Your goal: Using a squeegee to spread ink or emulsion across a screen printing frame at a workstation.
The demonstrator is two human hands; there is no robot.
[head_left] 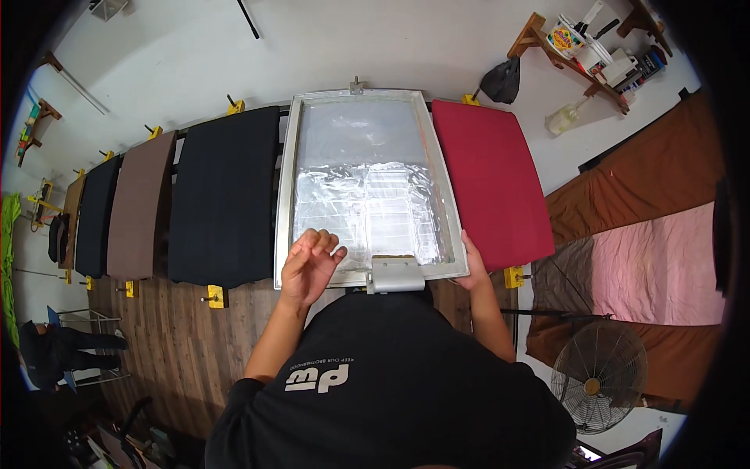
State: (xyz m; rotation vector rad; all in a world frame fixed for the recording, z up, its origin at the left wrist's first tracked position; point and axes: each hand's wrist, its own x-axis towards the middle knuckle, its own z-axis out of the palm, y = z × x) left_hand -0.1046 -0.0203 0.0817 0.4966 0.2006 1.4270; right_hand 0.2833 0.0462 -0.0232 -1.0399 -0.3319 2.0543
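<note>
Half open, with its fingers loosely bent, the left hand [309,266] hovers over the lower left corner of a metal-framed screen [287,187]; the right hand [471,270] touches the screen's lower right corner, its thumb up along the outer edge, but its other fingers are largely hidden, so I cannot tell whether it is gripping. The screen lies directly in front of the person, its upper mesh plain gray and its lower part covered by shiny whitish patches [328,191]. 1 gray metal bracket [397,277] is attached at the near edge. Just right of the screen is 1 red-covered board [492,184]; to the left stand 1 wide black-covered board [224,195], 1 brown-covered board [141,207] and 1 narrower dark board [97,219]. Yellow blocks [217,297] show at the boards' ends, above a wood-plank floor [168,344]. Lower right, a round fan [592,387] stands near brown fabric [641,176].
</note>
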